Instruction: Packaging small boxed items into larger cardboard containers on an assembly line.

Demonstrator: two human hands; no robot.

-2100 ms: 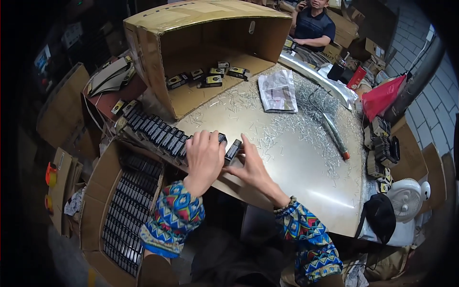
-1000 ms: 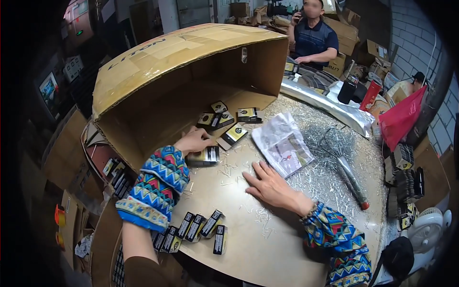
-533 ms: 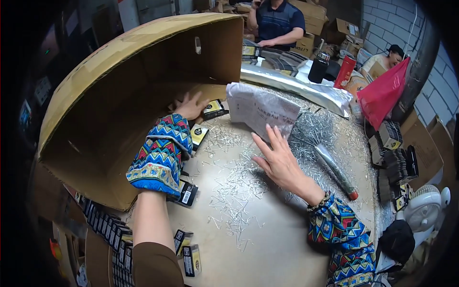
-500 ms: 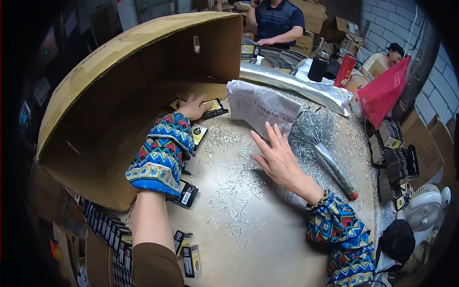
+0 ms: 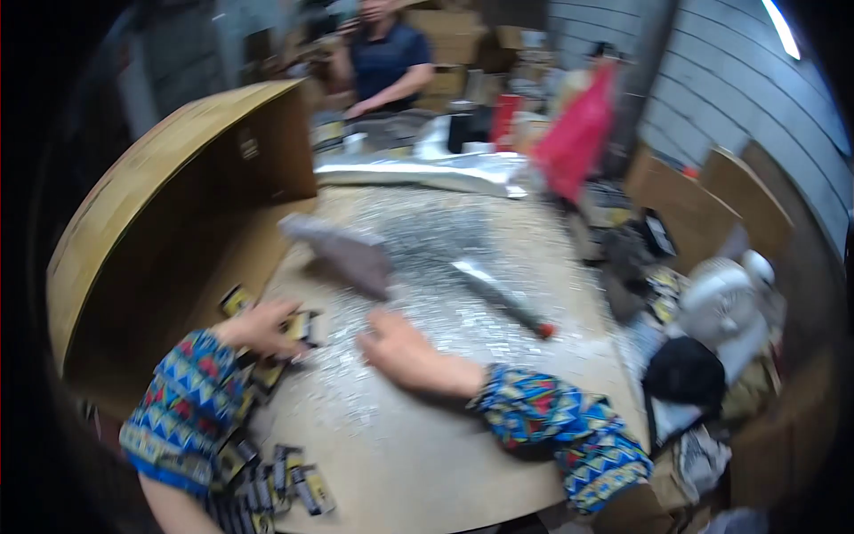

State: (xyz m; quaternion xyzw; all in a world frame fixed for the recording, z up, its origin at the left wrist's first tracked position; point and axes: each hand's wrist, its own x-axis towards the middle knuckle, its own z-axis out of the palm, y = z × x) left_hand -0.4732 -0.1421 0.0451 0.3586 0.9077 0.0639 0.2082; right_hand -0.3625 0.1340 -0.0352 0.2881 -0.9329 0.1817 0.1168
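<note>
Motion blur softens the whole view. At the open side of a big cardboard carton, my left hand [image 5: 262, 329] rests over small black-and-yellow boxes. One small box [image 5: 309, 327] sticks out beside its fingertips; whether the fingers grip it is too smeared to tell. My right hand [image 5: 409, 351] is low over the tabletop, fingers loosely extended, with nothing seen in it. Thin bent metal pieces [image 5: 356, 378] lie scattered around its fingers. Just beyond it lies a folded printed sheet or bag [image 5: 342, 254]. Patterned blue sleeves cover both forearms.
The carton [image 5: 178, 151] gapes at the left. A silvery tube with a red end [image 5: 503, 298] lies on the table [image 5: 418, 463] beyond my right hand. More small boxes [image 5: 307, 489] sit at the near left. A white fan [image 5: 716, 298] stands right; a person [image 5: 382, 62] sits opposite.
The view has swung to the right, so the scene shifts left and blurs. My right hand has drawn back from the printed sheet, which now lies lower. My left hand stays among the small boxes.
</note>
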